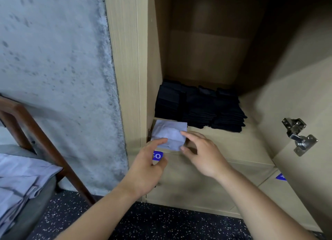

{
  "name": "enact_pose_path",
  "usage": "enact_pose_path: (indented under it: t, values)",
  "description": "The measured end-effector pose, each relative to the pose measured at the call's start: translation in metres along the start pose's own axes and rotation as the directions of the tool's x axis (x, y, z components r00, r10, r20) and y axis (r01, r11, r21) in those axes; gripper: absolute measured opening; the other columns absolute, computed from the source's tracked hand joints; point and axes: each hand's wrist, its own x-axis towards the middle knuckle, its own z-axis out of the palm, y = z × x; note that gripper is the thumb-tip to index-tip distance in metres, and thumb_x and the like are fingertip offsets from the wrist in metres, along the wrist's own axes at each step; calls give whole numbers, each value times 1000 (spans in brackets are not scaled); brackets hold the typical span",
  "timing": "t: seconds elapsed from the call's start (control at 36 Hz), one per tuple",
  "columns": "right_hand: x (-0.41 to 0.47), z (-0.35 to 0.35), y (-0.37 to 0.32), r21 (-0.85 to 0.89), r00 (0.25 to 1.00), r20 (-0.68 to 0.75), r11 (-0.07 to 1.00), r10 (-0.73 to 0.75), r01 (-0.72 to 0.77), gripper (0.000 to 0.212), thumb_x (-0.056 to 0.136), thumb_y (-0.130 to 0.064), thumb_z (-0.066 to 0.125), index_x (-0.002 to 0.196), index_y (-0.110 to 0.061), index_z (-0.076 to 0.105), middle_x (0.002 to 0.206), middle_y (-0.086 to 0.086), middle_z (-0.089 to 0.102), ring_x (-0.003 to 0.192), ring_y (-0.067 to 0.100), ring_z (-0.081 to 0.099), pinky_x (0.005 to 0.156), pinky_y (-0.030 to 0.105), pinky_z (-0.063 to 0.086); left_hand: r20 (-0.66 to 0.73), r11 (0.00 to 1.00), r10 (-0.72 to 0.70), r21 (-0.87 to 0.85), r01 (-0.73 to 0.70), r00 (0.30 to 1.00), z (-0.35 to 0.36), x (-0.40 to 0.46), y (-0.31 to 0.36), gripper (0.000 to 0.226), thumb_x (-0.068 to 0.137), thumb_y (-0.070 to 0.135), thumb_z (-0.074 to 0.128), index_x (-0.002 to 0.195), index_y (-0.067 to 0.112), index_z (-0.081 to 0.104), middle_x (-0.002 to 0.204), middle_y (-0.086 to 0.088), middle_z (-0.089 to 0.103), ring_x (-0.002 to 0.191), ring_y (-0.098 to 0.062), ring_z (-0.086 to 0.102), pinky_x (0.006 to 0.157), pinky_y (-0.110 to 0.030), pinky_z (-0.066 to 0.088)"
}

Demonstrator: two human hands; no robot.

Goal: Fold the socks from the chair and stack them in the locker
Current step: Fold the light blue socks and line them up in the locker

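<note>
Seen from a head-worn camera looking down, a person's two bare hands reach toward an open wooden locker (pixel 215 137). A folded pale lavender sock (pixel 168 134) sits at the front left corner of the locker's shelf, its near edge at or slightly over the lip. The left hand (pixel 145 168) touches the sock's near left edge with an extended finger, its grip loose and spread rather than closed. The right hand (pixel 203 155) meets the sock's right edge, forefinger above and thumb below, a light pinch. Behind the sock, deeper on the shelf, stand several neat stacks of folded dark socks (pixel 199 108). At the lower left, a wooden chair (pixel 41 137) carries a heap of more pale lavender socks (pixel 21 178), so the task looks far from finished. A metal door hinge (pixel 298 136) shows on the right, and a blue number label (pixel 157 155) sits just under the shelf lip. The main risk appears to be the sock's place at the very edge: if released there, it may slip off to the speckled floor (pixel 161 225) or spring open. Pushing it back carelessly could also knock the dark stacks askew.
</note>
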Motion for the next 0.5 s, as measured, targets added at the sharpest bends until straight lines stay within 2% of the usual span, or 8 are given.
enact_pose_path:
  t: [0.06,0.14,0.22,0.28,0.33,0.39,0.44,0.5]
  values:
    - [-4,3,3,-20,999,37,999,-28,28,55,103,-37,58,155,-29,43,160,-10,39,146,9,38,116,21,28,23,998,18,54,-19,1000,2,1,-2,48,103,20,58,145,42,47,145,24,42,121,3,46,73,8,35]
    - [-5,9,6,-73,995,88,996,-44,50,55,106,-36,51,158,-27,36,166,-7,29,152,9,27,123,23,21,29,993,21,118,-24,999,4,3,-6,49,103,23,58,147,41,45,148,24,39,134,8,32,83,12,24]
    - [-1,14,6,-131,992,117,989,-48,64,56,109,-34,44,161,-23,29,169,-3,23,156,10,17,124,21,10,30,988,22,150,-26,999,5,4,-10,51,103,26,58,150,39,42,148,24,37,142,3,30,105,-4,21]
    - [3,17,6,-150,992,123,987,-43,61,56,110,-33,41,162,-21,26,169,-2,21,157,11,13,122,20,5,40,988,19,155,-25,999,6,3,-12,53,103,28,58,152,38,40,149,26,35,144,2,28,112,-14,21]
    - [7,19,7,-167,991,131,984,-40,61,56,111,-31,38,162,-19,23,170,-1,19,157,11,10,122,21,3,59,988,15,154,-24,998,6,3,-12,54,103,28,58,152,39,38,150,29,31,143,1,29,108,-9,23]
    - [11,20,8,-178,990,138,982,-36,60,56,111,-30,37,163,-18,20,171,-1,16,158,12,8,124,22,2,83,989,0,145,-12,997,7,2,-11,56,103,29,58,153,40,36,151,31,28,143,-1,30,91,4,29]
    - [13,20,9,-173,989,142,983,-28,53,56,111,-31,36,163,-19,19,171,-1,15,158,12,7,125,24,3,97,992,-11,124,-1,995,6,2,-10,57,104,29,58,154,41,35,155,31,26,142,2,31,81,6,32]
    - [13,20,9,-163,989,145,985,-22,46,56,111,-31,36,163,-19,19,171,-2,15,158,12,6,125,25,3,105,996,-20,90,11,994,5,1,-8,58,104,28,57,155,40,34,157,31,25,119,18,45,71,5,37]
